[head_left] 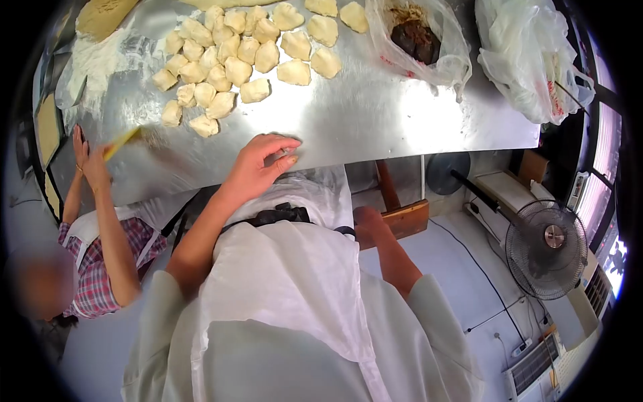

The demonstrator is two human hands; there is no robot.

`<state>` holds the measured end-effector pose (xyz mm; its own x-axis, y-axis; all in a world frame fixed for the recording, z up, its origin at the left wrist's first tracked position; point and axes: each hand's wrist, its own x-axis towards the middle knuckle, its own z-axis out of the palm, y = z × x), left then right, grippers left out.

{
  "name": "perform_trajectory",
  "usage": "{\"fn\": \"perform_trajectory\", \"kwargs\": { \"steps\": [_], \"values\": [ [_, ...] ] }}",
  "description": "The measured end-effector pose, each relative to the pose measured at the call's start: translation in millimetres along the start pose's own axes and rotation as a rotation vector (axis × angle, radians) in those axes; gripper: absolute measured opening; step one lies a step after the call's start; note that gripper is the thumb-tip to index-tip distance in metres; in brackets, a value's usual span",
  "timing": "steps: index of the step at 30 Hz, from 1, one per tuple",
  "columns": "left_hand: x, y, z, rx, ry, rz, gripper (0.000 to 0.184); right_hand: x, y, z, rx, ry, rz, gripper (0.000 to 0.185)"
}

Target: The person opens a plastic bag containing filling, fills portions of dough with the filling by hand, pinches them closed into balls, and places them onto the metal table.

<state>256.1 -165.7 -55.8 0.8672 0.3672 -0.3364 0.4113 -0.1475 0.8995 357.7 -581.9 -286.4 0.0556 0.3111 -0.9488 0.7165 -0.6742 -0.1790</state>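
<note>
My left hand (262, 164) is over the front edge of the metal table (362, 120), its fingers curled toward the thumb; whether anything small sits between them is hidden. Several pale dough pieces (228, 70) lie beyond it, the closest a little up and to the left. Below the table's edge, to the right of my apron (281, 268), my right hand (367, 218) hangs near a brown wooden stool (402, 218). Its fingers are dark and blurred, so their pose does not show.
At the left, a co-worker's hands (94, 164) are at the table, one with a yellow scraper (124, 143). White flour (94, 67) and a large dough lump (104, 17) lie beyond. Plastic bags (435, 50) rest at the back right. A fan (546, 248) stands right.
</note>
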Motion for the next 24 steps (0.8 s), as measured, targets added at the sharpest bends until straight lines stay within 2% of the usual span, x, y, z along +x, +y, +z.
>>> {"fn": "perform_trajectory", "kwargs": {
  "steps": [3, 8, 11, 14, 15, 19, 24],
  "values": [
    [5, -4, -6, -0.008, -0.088, -0.034, 0.032, -10, -18, 2, 0.024, -0.099, 0.061, 0.052],
    [17, 10, -12, -0.001, -0.211, -0.040, 0.033, -16, -23, -7, 0.057, -0.076, 0.100, 0.058],
    [22, 7, -15, -0.048, -0.251, -0.117, 0.033, -11, -16, 8, 0.004, -0.049, 0.071, 0.051],
    [25, -1, -13, -0.181, -0.262, -0.222, 0.030, -9, -1, 28, 0.052, 0.133, -0.043, 0.042],
    [26, 7, -14, -0.131, -0.263, -0.253, 0.029, -11, 5, 29, 0.065, 0.165, -0.065, 0.042],
    [31, 13, -18, -0.260, -0.289, -0.403, 0.030, -8, 23, 6, 0.066, 0.140, -0.049, 0.041],
    [29, 15, -13, -0.247, -0.210, -0.277, 0.031, -14, 42, -21, 0.055, 0.087, -0.041, 0.039]
  ]
}}
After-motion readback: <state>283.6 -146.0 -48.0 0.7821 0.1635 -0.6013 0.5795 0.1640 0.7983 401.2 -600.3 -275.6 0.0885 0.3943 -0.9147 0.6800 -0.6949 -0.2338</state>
